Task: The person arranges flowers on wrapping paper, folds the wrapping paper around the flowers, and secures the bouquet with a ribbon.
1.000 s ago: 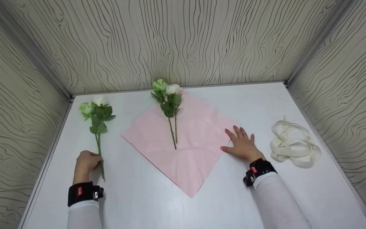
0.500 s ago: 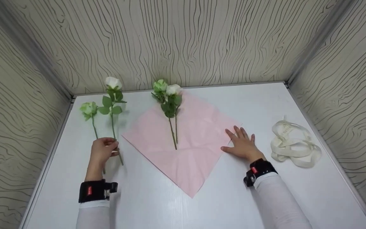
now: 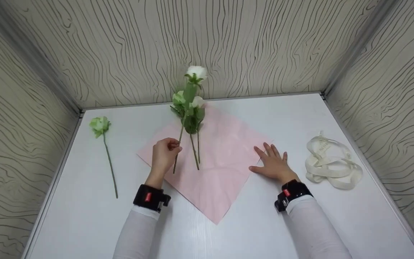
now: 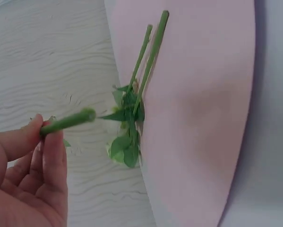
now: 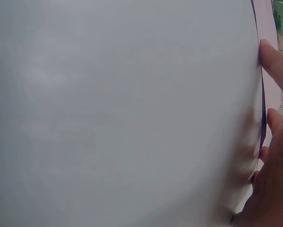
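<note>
My left hand [image 3: 164, 154] pinches the stem of a white rose [image 3: 196, 73] between thumb and fingers, over the left part of a pink sheet of wrapping paper [image 3: 225, 151]. In the left wrist view the cut end of that stem [image 4: 70, 122] points out past my fingertips. Two more flowers lie on the paper, a green rose [image 3: 179, 98] and a white one [image 3: 197, 102], partly covered by the held rose in the head view. My right hand [image 3: 274, 163] rests with fingers spread on the paper's right corner; in the right wrist view its fingertips [image 5: 269, 49] lie along the paper's edge.
A single green rose [image 3: 100, 125] lies on the left of the white table [image 3: 84, 223]. A loosely looped cream ribbon [image 3: 332, 167] lies at the right. Wood-patterned panels [image 3: 207, 46] stand behind the table and on both sides.
My left hand has separated the white rose from the green one at the left and carried it right, over the paper. The green rose stays on the table. My right hand has not moved.
</note>
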Demonstrator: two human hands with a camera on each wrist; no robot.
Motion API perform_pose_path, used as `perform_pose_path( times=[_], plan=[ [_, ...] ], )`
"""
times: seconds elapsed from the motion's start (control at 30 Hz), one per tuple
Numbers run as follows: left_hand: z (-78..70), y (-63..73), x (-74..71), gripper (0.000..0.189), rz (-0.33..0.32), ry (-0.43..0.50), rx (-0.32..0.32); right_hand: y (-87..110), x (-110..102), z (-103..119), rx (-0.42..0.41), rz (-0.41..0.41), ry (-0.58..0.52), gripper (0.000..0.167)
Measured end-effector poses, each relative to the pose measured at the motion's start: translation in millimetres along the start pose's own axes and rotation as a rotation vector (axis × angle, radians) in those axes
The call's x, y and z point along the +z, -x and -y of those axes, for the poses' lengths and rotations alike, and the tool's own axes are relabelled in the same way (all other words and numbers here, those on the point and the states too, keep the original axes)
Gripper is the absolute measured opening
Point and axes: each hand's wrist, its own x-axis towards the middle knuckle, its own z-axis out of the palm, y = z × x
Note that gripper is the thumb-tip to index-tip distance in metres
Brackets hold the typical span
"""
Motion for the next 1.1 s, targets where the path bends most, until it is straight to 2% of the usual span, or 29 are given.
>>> perform_pose_path(
  times=[0.1, 0.27, 0.53, 0.63, 0.8, 1.0, 1.1],
  plan=[
    [-7.1, -3.9, 21.6, 0.011, -0.035, -0.140, 0.058, -0.4, 0, 0, 0.002, -0.002, 0.006, 0.092],
    [-13.6, -7.3, 49.4, 0.009, -0.091, -0.283, 0.080, -1.8, 1, -1, 0.008, 0.010, 0.016, 0.093],
    [-10.3, -13.1, 71.9, 0.006, -0.135, -0.412, 0.100, -2.2, 0, -2, 0.020, 0.015, 0.024, 0.095],
    [-6.1, -16.1, 77.6, 0.006, -0.128, -0.430, 0.094, -1.3, 0, 0, 0.022, 0.010, 0.022, 0.094],
    [-1.0, -19.7, 87.6, 0.012, -0.086, -0.438, 0.049, -0.2, 0, 1, 0.019, 0.003, 0.011, 0.092],
    [1.3, -20.1, 95.2, 0.008, -0.022, -0.398, 0.022, 1.0, -1, 0, 0.013, 0.017, -0.014, 0.090],
    [3.1, -20.7, 97.2, 0.006, -0.014, -0.367, 0.012, 1.2, -1, 0, 0.014, 0.022, -0.015, 0.090]
  ],
)
